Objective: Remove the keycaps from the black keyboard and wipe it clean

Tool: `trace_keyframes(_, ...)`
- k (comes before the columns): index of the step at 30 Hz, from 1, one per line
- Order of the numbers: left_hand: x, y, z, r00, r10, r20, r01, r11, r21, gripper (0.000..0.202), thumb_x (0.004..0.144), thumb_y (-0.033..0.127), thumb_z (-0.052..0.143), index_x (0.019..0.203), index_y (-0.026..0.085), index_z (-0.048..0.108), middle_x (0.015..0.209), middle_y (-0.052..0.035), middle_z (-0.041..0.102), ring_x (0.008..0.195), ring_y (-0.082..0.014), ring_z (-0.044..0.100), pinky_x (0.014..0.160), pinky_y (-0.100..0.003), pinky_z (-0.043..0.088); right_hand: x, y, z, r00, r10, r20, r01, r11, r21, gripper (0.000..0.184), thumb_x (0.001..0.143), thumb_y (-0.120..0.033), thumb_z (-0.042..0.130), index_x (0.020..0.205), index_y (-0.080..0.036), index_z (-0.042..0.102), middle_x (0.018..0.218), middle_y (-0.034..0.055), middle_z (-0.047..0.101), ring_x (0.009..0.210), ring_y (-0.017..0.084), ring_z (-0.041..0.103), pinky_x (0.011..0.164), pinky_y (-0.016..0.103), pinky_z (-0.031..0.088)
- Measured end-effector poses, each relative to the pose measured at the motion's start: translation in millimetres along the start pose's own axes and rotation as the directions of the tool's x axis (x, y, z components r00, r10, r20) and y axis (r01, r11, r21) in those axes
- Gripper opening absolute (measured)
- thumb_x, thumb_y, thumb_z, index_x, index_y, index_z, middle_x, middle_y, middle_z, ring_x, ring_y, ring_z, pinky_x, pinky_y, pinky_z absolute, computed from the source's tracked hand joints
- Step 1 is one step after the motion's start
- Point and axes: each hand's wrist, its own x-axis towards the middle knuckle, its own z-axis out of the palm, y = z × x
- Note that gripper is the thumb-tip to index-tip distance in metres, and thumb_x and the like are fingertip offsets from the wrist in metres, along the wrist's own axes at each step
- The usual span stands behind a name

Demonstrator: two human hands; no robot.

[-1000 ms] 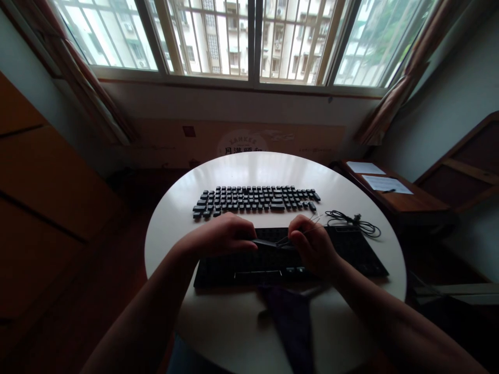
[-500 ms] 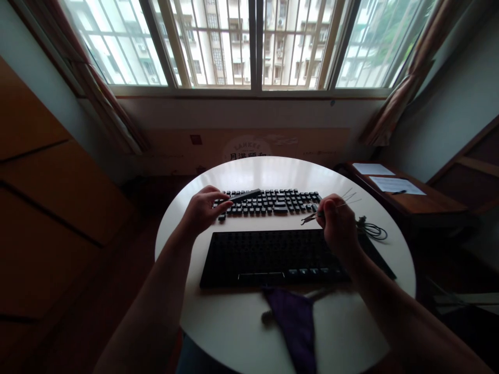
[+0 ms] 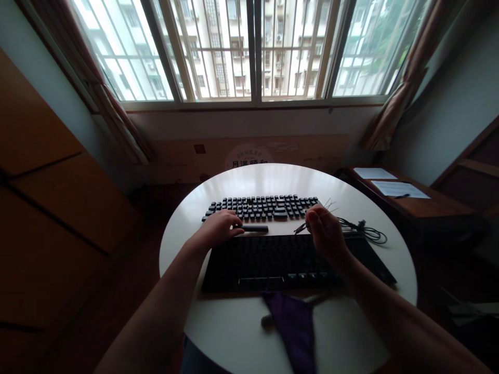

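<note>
Head view: left hand [image 3: 220, 227] over far left part of table, thumb & fingers pinched on left end of a long dark key [image 3: 255, 228]; key lies flat-ish, long side L to R, in the strip btwn loose keys [image 3: 265, 208] and keyboard [image 3: 268, 259]. Can't tell if key touches tabletop. Right hand [image 3: 323, 226] closed in a fist round a thin wire tool [image 3: 300, 228]; its dark tips poke out L, fine wires stick up far/R of fist. Hands well apart, w/ the long key nearer the left one. Loose keys sit in rows, far side of table, roughly kbd-shaped. Keyboard black, near side of both hands; v. dark, so detail on its deck hard to read, but small keys show along near edge, R of a thin outlined bar. Coiled cable [image 3: 370, 232] at far R of keyboard, R of fist. Purple cloth [image 3: 294, 327] near side of keyboard, hanging toward near edge of round white table [image 3: 351, 322]; small ridged thing [image 3: 267, 321] just L of it, too blurry to ID. Far R: brown side table [image 3: 440, 205] w/ papers [image 3: 374, 173] & pen [image 3: 403, 196]. Far bg: barred window [image 3: 253, 52], curtains [image 3: 117, 124] both sides.
</note>
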Motion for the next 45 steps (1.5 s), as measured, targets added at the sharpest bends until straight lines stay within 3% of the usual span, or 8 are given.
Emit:
trace_keyframes(8,1.2,4.3,-1.2,1.000,-0.020,0.022,0.021,0.999,-0.026,0.013,0.083,0.030,0.071,0.094,0.025,0.078,0.098,-0.0038,0.070,0.094,-0.0228,0.064,0.082,-0.031,0.049,-1.6,-2.1,2.7,0.999,-0.016,0.038,0.016,1.000,0.007,0.031,0.099,-0.041,0.050,0.076,-0.020,0.052,0.058,-0.0047,0.044,0.050,0.010,0.040,0.048,0.023,0.031)
trace_keyframes(21,1.6,-17.8,5.1,0.994,-0.113,-0.009,0.113,0.993,-0.028,0.017,0.081,0.033,0.069,0.093,0.027,0.078,0.098,-0.0037,0.066,0.093,-0.0223,0.064,0.078,-0.029,0.048,-2.7,-2.0,1.4,0.998,0.007,0.059,-0.008,0.999,0.031,0.030,0.098,-0.040,0.052,0.076,-0.020,0.053,0.058,-0.0047,0.044,0.050,0.010,0.039,0.047,0.022,0.031)
trace_keyframes(45,3.7,-19.0,6.3,0.983,-0.179,-0.033,0.178,0.984,-0.020,0.023,0.082,0.037,0.067,0.098,0.025,0.078,0.103,-0.0051,0.067,0.091,-0.0228,0.065,0.081,-0.031,0.050,-2.8,-5.4,1.8,0.997,0.020,0.081,-0.024,0.998,0.050,0.029,0.098,-0.039,0.052,0.076,-0.020,0.052,0.060,-0.0037,0.046,0.051,0.011,0.040,0.049,0.024,0.032)
